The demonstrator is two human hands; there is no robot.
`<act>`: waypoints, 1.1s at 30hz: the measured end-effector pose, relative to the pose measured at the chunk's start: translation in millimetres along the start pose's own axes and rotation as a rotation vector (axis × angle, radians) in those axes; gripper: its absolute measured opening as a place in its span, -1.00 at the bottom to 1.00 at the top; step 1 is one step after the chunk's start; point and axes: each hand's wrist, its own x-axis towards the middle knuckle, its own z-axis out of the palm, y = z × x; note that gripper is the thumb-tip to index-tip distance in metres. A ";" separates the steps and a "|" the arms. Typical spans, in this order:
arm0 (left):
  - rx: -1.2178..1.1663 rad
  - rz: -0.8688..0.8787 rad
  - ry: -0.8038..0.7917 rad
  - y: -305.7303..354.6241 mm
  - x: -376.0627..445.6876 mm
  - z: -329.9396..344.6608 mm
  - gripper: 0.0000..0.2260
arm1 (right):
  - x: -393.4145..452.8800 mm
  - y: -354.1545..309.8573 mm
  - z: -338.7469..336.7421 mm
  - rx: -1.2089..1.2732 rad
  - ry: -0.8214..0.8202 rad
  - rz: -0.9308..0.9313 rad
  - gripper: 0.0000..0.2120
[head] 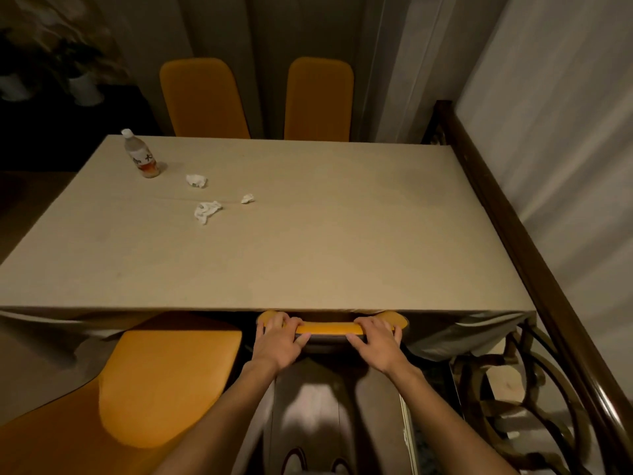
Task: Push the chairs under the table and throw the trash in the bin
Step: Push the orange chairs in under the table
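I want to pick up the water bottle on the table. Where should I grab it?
Probably around the middle of the bottle, over the label. It stands upright near the far left corner of the table, so reach in from the side and wrap your fingers around the body rather than the narrow white cap. The crumpled tissues lie closer in, so coming from the left table edge avoids them.

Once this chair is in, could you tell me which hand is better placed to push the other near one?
Left, probably. The other chair stands out from the table on the left hand's side; the right hand would cross over.
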 end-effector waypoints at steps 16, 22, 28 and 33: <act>0.023 0.107 0.437 43.2 -128.5 36.1 -0.72 | -110.7 5.6 -6.1 -0.075 0.263 -0.325 -0.60; -0.010 -0.018 0.519 46.0 -166.7 31.6 -0.69 | -114.0 -3.7 -3.8 -0.129 0.288 -0.449 -0.58; -0.027 -0.202 0.654 39.6 -217.2 38.3 -0.71 | -120.5 -30.8 8.2 -0.117 0.208 -0.641 -0.57; -0.037 -0.237 0.690 39.9 -234.6 32.6 -0.73 | -124.6 -48.3 15.1 -0.105 0.172 -0.704 -0.56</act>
